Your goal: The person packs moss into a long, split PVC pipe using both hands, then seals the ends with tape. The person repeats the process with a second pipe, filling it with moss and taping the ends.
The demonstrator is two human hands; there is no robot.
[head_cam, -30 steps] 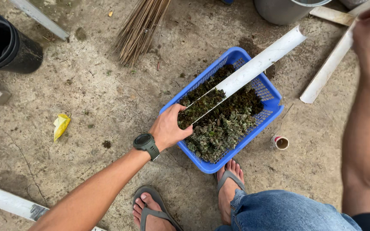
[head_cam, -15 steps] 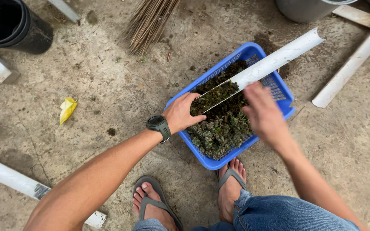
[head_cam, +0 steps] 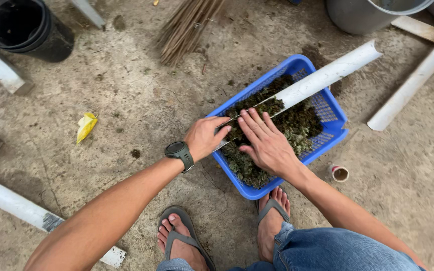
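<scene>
A blue plastic basket [head_cam: 335,118] sits on the concrete floor, filled with dark green plant matter [head_cam: 300,123]. A long white half-pipe [head_cam: 327,75] lies slanted across the basket, its near part packed with the same plant matter. My left hand [head_cam: 204,136], with a black watch on the wrist, grips the pipe's near end at the basket's left rim. My right hand [head_cam: 264,140] lies flat, fingers spread, on the plant matter in the pipe beside the left hand.
A black bucket [head_cam: 21,27] stands at the top left and a grey metal bucket [head_cam: 362,15] at the top right. Broom bristles [head_cam: 187,27], white pipes [head_cam: 413,83], a yellow scrap [head_cam: 86,125] and a small roll [head_cam: 338,173] lie around. My sandalled feet are below the basket.
My right hand came down from the upper right and now presses on the plant matter in the pipe. The left hand has kept its hold on the pipe's near end.
</scene>
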